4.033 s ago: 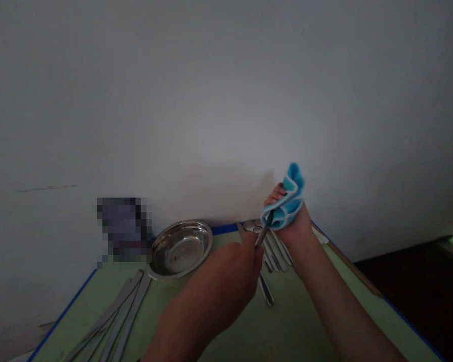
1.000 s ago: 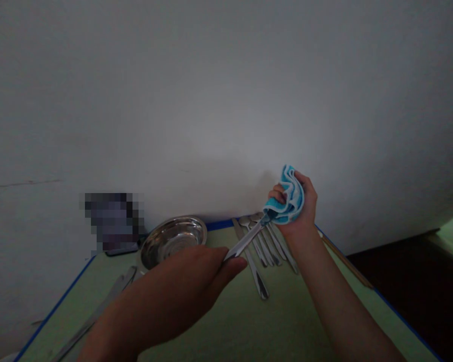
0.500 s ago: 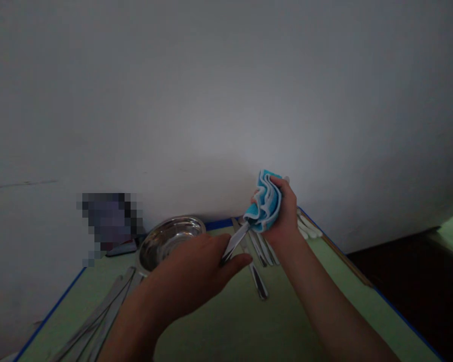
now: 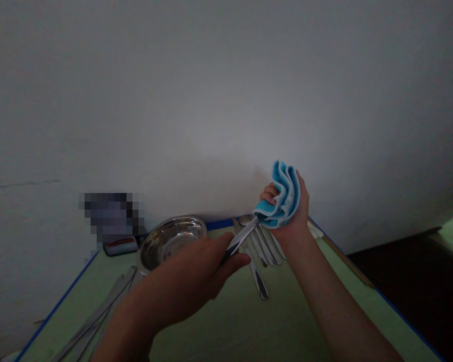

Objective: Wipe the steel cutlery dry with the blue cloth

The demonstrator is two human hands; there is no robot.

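Observation:
My left hand (image 4: 206, 266) is closed around the handle of a shiny metal piece of cutlery (image 4: 242, 235), thumb and forefinger pinching it. The cutlery slants up and to the right into a folded blue cloth (image 4: 283, 201) with pale edges. My right hand (image 4: 300, 213) is wrapped around that cloth, fingers curled over its left side. Inside the cloth the far end of the cutlery is hidden, so its kind does not show. Below the hands, a loose piece of cutlery (image 4: 257, 276) lies on the green tabletop (image 4: 226, 322), beside several more pieces (image 4: 268, 246).
A shiny metal bowl (image 4: 173, 236) stands behind my left forearm. Several long metal pieces of cutlery (image 4: 94, 317) lie at the left. A phone-like dark object (image 4: 121, 245) is at the back left, near a blurred-out patch. White handles (image 4: 315, 230) show at the right, by the wall.
My right hand and the cloth have moved right and slightly up along the cutlery. The tip that showed beyond the cloth is now out of sight. My left hand has hardly moved.

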